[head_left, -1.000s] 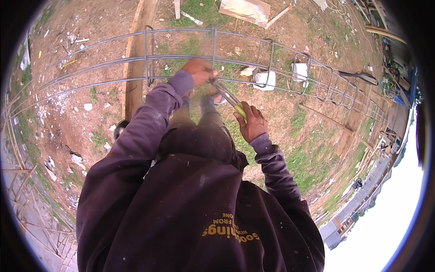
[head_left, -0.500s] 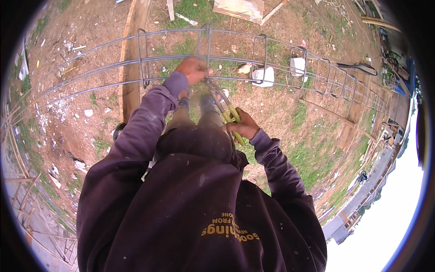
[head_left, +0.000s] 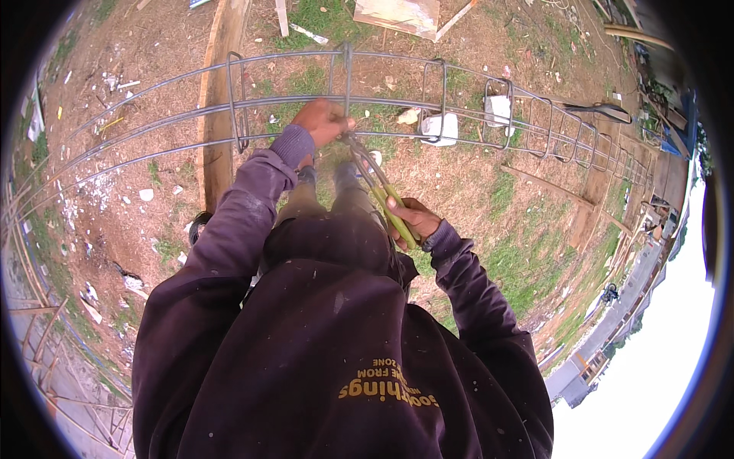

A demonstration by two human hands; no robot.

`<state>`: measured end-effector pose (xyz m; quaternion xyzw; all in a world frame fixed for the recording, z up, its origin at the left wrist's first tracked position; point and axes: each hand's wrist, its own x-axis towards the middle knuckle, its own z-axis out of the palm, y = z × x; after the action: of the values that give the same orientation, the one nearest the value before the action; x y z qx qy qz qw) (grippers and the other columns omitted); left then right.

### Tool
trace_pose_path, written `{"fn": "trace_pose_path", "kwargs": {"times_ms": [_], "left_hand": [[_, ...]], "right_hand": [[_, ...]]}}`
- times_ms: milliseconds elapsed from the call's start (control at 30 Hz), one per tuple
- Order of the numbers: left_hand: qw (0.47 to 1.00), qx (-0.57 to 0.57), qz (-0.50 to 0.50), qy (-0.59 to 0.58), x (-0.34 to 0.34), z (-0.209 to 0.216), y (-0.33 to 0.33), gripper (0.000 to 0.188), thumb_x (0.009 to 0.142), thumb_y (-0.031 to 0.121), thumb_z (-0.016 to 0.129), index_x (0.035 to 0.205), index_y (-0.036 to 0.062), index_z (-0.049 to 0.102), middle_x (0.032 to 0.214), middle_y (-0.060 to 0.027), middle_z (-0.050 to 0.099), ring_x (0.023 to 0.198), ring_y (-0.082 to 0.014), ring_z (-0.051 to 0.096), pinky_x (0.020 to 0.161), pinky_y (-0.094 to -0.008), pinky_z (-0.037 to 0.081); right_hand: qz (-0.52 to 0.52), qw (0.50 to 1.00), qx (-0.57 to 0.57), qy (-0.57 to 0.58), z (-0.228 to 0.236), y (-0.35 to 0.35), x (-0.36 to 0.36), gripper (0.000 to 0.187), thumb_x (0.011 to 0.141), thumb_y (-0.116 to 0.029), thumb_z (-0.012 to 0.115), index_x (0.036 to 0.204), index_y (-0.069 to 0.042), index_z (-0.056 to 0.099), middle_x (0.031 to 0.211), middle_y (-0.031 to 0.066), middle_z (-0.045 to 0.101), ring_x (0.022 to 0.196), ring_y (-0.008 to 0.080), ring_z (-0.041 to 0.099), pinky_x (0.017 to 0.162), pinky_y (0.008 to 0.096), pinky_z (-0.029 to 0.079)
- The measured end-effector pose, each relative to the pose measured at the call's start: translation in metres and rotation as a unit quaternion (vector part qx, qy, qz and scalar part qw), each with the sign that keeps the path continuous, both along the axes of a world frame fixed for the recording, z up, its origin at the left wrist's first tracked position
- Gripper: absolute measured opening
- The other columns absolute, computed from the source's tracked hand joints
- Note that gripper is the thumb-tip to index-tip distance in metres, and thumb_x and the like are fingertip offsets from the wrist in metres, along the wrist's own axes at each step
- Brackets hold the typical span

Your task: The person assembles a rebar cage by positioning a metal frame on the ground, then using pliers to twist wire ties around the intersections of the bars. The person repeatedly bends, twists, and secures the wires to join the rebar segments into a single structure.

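A long rebar cage [head_left: 290, 98] crosses in front of me, made of lengthwise bars and rectangular stirrups. My left hand [head_left: 319, 122] is closed, its fingers pinching the upright stirrup [head_left: 348, 84] just above the nearest bar. In my right hand [head_left: 417, 219] is a pair of pincers [head_left: 394, 210] with yellow-green handles, gripped with the handles close together. The pincers' jaws meet the cage where that stirrup crosses the nearest bar, right below my left fingertips. Any tie wire there is too small to make out.
A wooden plank [head_left: 216, 99] runs under the cage on the left. White blocks [head_left: 439, 128] lie by the stirrups on the right, and a wooden board [head_left: 397, 15] lies beyond the cage. White scraps [head_left: 146, 195] are scattered over grass and dirt.
The pincers' handles have come together in my right hand. My left hand stays at the same stirrup, and the whole view has shifted slightly.
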<state>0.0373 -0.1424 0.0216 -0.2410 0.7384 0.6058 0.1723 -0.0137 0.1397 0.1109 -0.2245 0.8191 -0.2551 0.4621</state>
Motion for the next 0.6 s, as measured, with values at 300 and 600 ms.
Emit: {"fn": "trace_pose_path", "kwargs": {"times_ms": [300, 600], "left_hand": [[0.999, -0.018, 0.007, 0.046, 0.004, -0.009, 0.001, 0.028, 0.089, 0.028, 0.07, 0.088, 0.0004, 0.071, 0.073, -0.0112, 0.067, 0.066, -0.019, 0.063, 0.065, -0.0357, 0.049], [0.998, 0.013, 0.034, 0.056, 0.005, -0.009, 0.004, 0.028, 0.091, 0.023, 0.07, 0.08, -0.0023, 0.066, 0.06, -0.0037, 0.058, 0.053, -0.0097, 0.049, 0.051, -0.0321, 0.04]], "right_hand": [[0.076, 0.921, -0.04, 0.379, 0.014, -0.002, 0.01, 0.041, 0.09, -0.028, 0.066, 0.124, -0.007, 0.056, 0.088, 0.0166, 0.066, 0.076, 0.041, 0.064, 0.071, 0.0497, 0.051], [-0.081, 0.97, 0.013, -0.229, -0.007, 0.003, 0.013, 0.057, 0.08, -0.043, 0.076, 0.11, -0.001, 0.052, 0.075, 0.0083, 0.059, 0.069, 0.0281, 0.063, 0.07, 0.0424, 0.051]]}}
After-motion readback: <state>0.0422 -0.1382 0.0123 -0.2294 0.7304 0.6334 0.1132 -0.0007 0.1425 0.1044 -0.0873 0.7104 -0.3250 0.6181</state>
